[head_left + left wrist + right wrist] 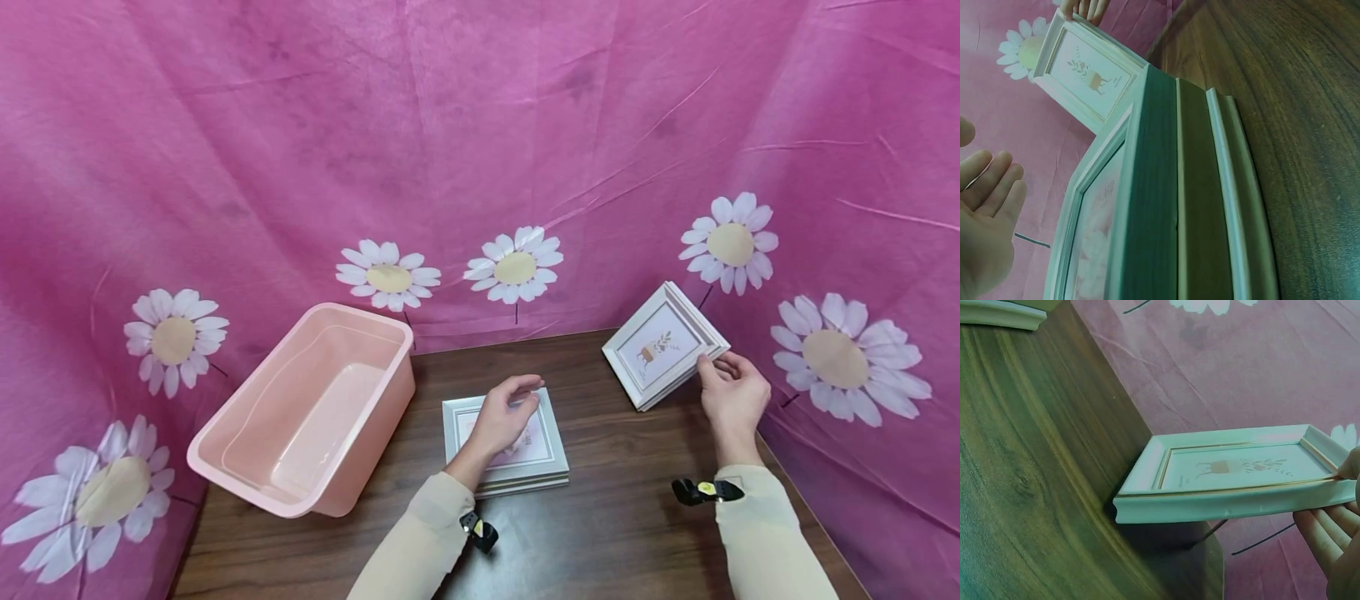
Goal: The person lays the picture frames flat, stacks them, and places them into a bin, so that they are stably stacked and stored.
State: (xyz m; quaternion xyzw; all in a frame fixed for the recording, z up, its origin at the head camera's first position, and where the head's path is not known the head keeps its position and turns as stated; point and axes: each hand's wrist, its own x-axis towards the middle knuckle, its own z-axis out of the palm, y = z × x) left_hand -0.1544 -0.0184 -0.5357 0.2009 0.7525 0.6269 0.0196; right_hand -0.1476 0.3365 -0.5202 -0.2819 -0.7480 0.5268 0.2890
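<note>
My right hand (737,402) grips a white picture frame (660,348) by its right side, thumb on the front and fingers behind. The frame is tilted up at the back right of the table, its plant-and-pot print facing me; one lower corner is at the tabletop in the right wrist view. Lying flat near the middle is a stack of white picture frames (553,442), the top one with a pinkish print. Over this stack hovers my left hand (501,421), fingers loosely bent and holding nothing. In the left wrist view its palm (985,244) shows apart from the stack.
A pink plastic tub (375,450) stands on the left of the brown wooden table (585,533), with nothing visible inside. Pink cloth (480,125) printed with white daisies hangs behind the table and along both sides.
</note>
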